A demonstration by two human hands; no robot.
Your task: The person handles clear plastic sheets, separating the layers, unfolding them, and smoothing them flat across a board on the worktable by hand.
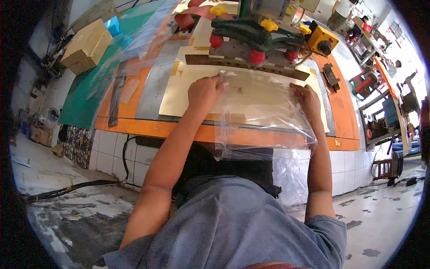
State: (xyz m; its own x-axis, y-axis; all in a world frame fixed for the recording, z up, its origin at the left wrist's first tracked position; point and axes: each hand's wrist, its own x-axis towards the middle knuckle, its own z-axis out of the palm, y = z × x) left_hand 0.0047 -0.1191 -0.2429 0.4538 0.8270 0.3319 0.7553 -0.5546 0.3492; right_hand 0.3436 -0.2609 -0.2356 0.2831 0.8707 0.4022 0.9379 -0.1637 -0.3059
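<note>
A clear plastic sheet [264, 103] lies spread over the pale yellow board [174, 96] on the press table. Its near part hangs over the table's front edge. My left hand [205, 93] pinches the sheet's far left corner, with forefinger and thumb together. At the far right corner, the curled fingers of my right hand [308, 99] grip the same sheet. Just beyond both hands, a long brown metal bar [246, 65] runs across under the dark green press head [255, 36] with its red and yellow knobs. The sheet's far edge lies close to this bar.
More clear plastic [290, 175] hangs below the table edge before me. To the left, a cardboard box [87, 47] and loose film rest on a green surface [80, 105]. A yellow control box [323, 40] and a metal block [331, 77] are at the right.
</note>
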